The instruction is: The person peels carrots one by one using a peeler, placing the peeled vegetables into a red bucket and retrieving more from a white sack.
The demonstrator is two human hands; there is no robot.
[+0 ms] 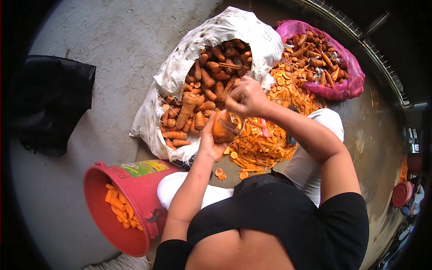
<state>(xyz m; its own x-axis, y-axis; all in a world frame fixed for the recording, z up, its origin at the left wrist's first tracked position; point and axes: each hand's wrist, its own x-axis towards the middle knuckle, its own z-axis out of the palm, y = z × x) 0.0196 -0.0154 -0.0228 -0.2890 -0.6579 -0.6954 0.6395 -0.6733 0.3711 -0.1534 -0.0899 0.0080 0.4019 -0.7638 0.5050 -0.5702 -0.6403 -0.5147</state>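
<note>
My left hand (209,143) is wrapped around the lower part of a thick carrot (222,129), which it holds up in front of me, over the edge of the white sack. Just above and to the right, my right hand (246,97) is closed in a fist, smeared by motion. A blurred tool that looks like a peeler (236,122) reaches from that fist to the carrot's right side; its shape is not sharp. Behind both hands, the open white sack (180,54) holds many unpeeled carrots (208,78).
Orange peelings (270,146) and cut carrot ends lie heaped on the floor. A pink mesh sack (348,85) with carrots stands at back right. To the left, a tilted red bucket (148,189) holds peeled carrots (120,204). Black cloth (54,101) lies at far left.
</note>
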